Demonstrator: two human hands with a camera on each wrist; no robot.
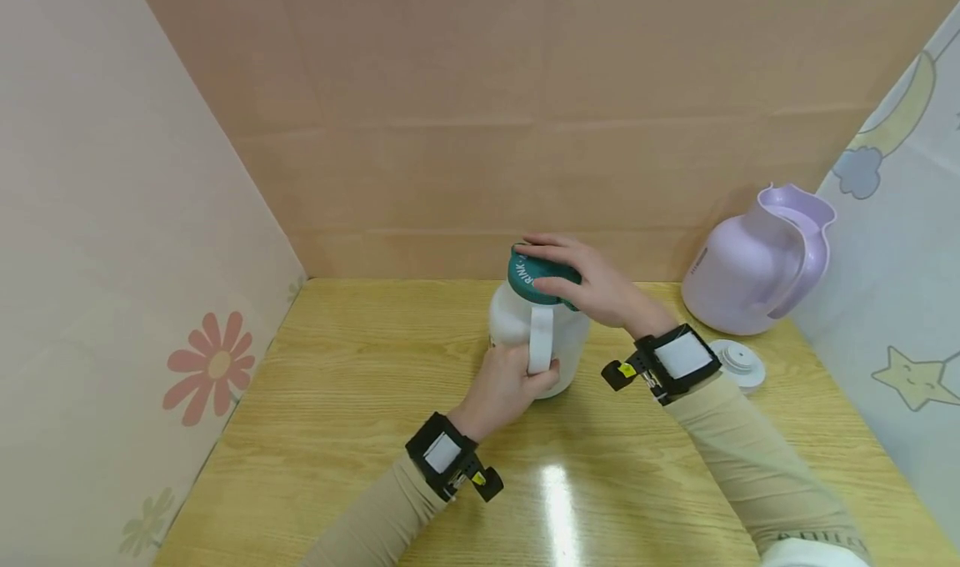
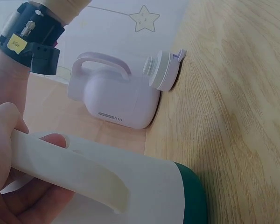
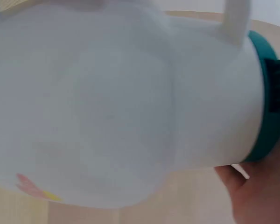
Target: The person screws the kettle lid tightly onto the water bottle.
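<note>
Centrally on the light wooden counter (image 1: 315, 400) stands a white plastic jug with a loop handle (image 1: 517, 321), upright, topped by a round teal screw lid with white lettering (image 1: 528, 273). Left hand (image 1: 501, 390) sits on the near side of the jug, fingers (image 2: 53, 139) curled through and around the white handle, gripping it. Right hand (image 1: 592, 283) lies over the teal lid from the right, fingers spread and bent down around its rim, grasping it; the right wrist view shows the palm against the lid's edge. Right of the jug, well apart at the counter's back corner, stands a lilac plastic pitcher with an open spout (image 1: 753, 263), lidless. Just in front of the pitcher lies a round white stopper cap (image 1: 738, 365), flat on the counter.
</note>
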